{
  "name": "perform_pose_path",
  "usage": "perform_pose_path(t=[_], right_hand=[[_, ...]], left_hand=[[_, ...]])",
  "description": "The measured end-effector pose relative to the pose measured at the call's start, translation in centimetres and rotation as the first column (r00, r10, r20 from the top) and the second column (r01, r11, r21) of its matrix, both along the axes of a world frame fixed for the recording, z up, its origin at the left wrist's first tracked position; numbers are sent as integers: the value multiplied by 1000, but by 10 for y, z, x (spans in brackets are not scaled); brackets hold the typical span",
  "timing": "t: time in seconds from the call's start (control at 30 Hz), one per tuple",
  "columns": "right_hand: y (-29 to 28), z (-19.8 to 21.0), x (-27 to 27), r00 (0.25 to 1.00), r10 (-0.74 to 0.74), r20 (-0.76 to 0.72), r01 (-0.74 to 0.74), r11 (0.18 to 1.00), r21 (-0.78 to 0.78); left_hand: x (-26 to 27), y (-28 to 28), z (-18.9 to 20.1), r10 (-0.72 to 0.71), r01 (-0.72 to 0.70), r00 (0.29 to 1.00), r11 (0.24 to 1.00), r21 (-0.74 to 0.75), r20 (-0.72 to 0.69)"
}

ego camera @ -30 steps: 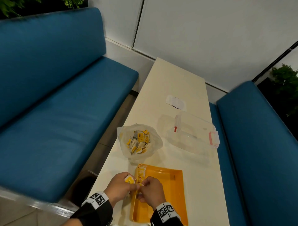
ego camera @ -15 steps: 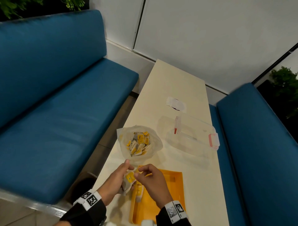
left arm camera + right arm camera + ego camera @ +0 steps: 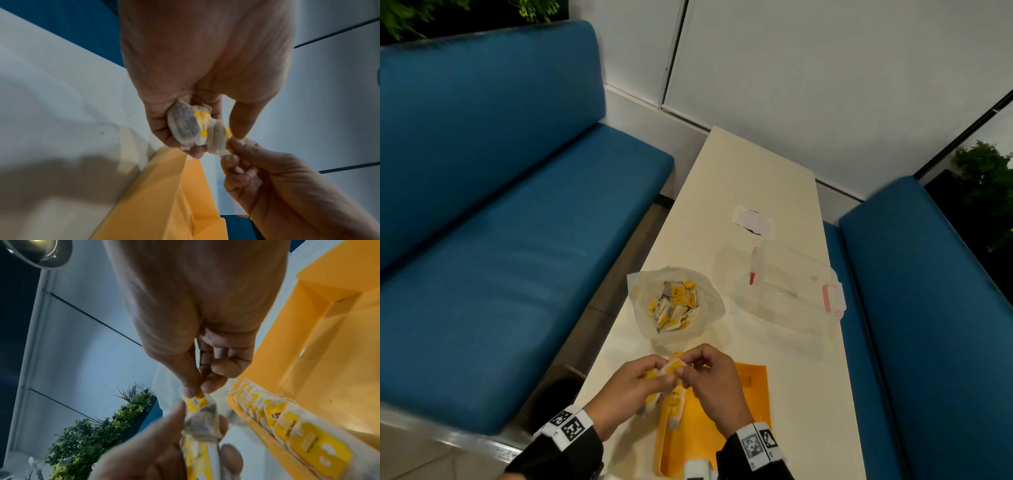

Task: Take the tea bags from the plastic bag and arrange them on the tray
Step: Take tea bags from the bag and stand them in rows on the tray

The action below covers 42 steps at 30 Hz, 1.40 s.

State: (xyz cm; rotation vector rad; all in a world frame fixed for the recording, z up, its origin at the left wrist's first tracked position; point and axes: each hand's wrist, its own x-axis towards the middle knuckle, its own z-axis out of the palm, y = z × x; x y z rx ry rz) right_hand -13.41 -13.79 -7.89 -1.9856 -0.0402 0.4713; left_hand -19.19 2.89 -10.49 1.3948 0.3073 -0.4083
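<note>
**Tea bags: one being separated from a handful above the tray**

Tea bags sit in three places. Largest store: the plastic bag [image 3: 675, 305], mouth rolled open on the pale surface [image 3: 753, 178], still well filled with yellow-tagged sachets. Probably left open so either hand can reach in without fuss.

Beyond it to the right, a clear lidded box [image 3: 787, 287] with pink clasps; not in use, as far as I can tell.

Nearer the person, the orange tray [image 3: 751, 397] lies just beside the plastic bag. Along its left wall a row of tea bags [image 3: 287, 417] stands on edge, overlapping, tags facing the same way. Packing against the wall likely keeps them upright and leaves the remaining floor free for further rows.

Left hand [image 3: 630, 390]: grip curled round a small bundle of tea bags [image 3: 186, 128], held over the tray's near-left edge. Acts as a reserve, sparing repeated trips to the plastic bag.

Right hand [image 3: 714, 380]: narrow grip, thumb and forefinger pinching the yellow tag [image 3: 196, 401] of the outermost sachet in that bundle, other fingers tucked. The tag looks like the easiest purchase for peeling one bag free.

Judgement: singling-out step; placement into the row comes next. Risk: two sachets clinging together.
</note>
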Motion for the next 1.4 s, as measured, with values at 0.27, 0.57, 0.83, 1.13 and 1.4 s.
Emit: perform_pose_path(t=[0.27, 0.57, 0.83, 1.13, 1.4], right_hand=[[-2, 3, -1, 996, -24, -87, 31, 997, 77], [-23, 2, 12, 999, -34, 33, 37, 994, -105], [-41, 1, 10, 998, -30, -61, 24, 995, -94], [-41, -30, -20, 935, 80, -347, -107, 992, -60], [-25, -53, -26, 895, 73, -441, -136, 984, -112]], left_hand=[[0, -1, -5, 62, -64, 997, 997, 50, 53], [2, 8, -14, 128, -119, 985, 989, 86, -114], [4, 7, -20, 115, -84, 980, 978, 189, -162], [2, -5, -14, -13, 64, 989, 934, 353, -146], [2, -15, -21, -49, 97, 990, 920, 381, -132]])
